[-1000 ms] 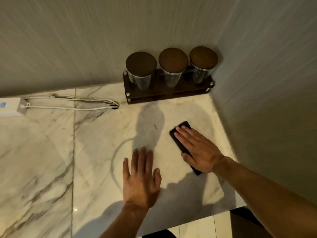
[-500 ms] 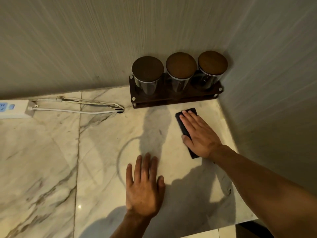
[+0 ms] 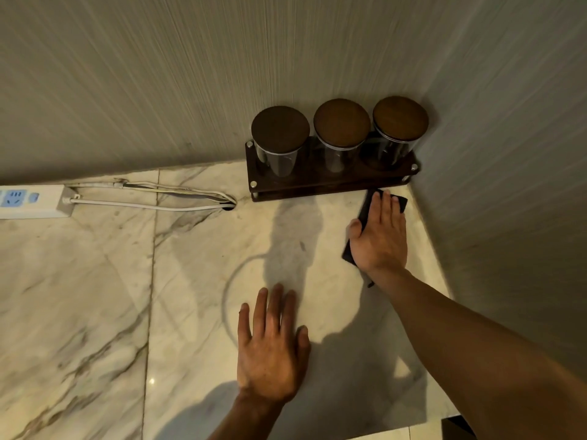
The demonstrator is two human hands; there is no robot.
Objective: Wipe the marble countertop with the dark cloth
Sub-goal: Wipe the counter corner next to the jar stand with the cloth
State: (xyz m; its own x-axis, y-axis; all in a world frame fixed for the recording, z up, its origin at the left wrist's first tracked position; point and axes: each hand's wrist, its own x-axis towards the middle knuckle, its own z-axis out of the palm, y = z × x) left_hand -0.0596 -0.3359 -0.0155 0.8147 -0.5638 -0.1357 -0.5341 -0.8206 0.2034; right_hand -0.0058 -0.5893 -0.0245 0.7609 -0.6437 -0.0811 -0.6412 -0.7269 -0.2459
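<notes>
Head | right hand [image 3: 379, 236] flat, pressing dark cloth [image 3: 401, 203] beneath | left hand [image 3: 271, 344] spread on marble countertop [image 3: 95, 281]

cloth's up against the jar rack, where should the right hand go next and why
Probably draw the right hand back toward the near edge: the dark cloth under it already reaches the dark wooden jar rack in the corner, so going forward is blocked.

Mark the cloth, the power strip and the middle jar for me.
cloth [image 3: 401, 202], head view, on the far corner showing past the fingertips.
power strip [image 3: 30, 201], head view, on its white top face.
middle jar [image 3: 341, 122], head view, on the centre of its wooden lid.
</notes>
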